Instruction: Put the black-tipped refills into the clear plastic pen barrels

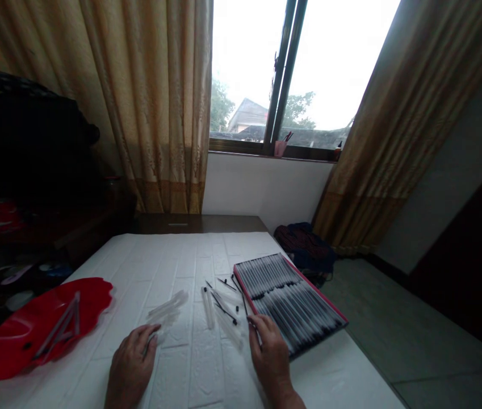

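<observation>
My left hand (132, 363) rests low on the white table (189, 255), fingers curled round a clear pen barrel that pokes out past the fingertips. My right hand (269, 352) lies to the right, fingers pinched on a thin dark pen refill beside the near corner of a flat red-edged box (292, 301) packed with rows of pens. Between the hands lie loose clear barrels (168, 307) and thin black-tipped refills (223, 307).
A red plastic sheet (19, 341) holding a few pens lies at the table's left edge. A dark cluttered shelf stands at the left. Curtains and a window are behind; a bundle of cloth (304, 247) lies on the floor at the right.
</observation>
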Tool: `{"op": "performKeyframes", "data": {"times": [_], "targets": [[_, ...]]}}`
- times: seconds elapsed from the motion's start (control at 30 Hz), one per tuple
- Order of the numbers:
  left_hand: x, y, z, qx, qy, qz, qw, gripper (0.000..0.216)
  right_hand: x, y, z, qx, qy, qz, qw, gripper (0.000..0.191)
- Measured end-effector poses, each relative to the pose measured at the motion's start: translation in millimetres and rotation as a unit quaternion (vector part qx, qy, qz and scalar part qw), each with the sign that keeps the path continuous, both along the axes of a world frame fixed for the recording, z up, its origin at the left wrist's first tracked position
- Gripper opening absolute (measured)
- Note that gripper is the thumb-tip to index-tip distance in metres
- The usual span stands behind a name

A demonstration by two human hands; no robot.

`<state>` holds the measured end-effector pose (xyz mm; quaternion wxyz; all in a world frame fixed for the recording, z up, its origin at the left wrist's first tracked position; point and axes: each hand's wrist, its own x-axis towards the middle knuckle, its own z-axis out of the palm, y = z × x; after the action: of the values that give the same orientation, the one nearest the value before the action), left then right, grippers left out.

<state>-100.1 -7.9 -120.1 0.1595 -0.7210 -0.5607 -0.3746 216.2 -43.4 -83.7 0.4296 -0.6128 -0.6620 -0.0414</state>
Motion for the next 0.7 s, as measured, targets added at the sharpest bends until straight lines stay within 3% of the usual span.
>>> {"op": "performKeyframes", "data": {"times": [0.2, 0.37, 0.53, 0.7], "targets": [[-2, 2, -1.0, 0.023, 0.019, -0.012, 0.999, 0.038, 62, -1, 27.4, -0.13, -0.098, -0.144, 0.976, 0.025], [-5, 4, -4.7, 0.028, 0.034, -0.012, 0.999, 0.037, 90, -12, 40.7, -0.205, -0.163, -0.232, 0.937, 0.029], [-8, 6, -11.8, 0.023, 0.032, -0.019, 0.999, 0.036, 95, -17, 43.9, -0.277, -0.173, -0.253, 0.911, 0.029], [-8, 8, -15.0, 0.018, 0.027, -0.008, 0.999, 0.036, 96, -16, 43.7, -0.287, -0.163, -0.245, 0.912, 0.027]]}}
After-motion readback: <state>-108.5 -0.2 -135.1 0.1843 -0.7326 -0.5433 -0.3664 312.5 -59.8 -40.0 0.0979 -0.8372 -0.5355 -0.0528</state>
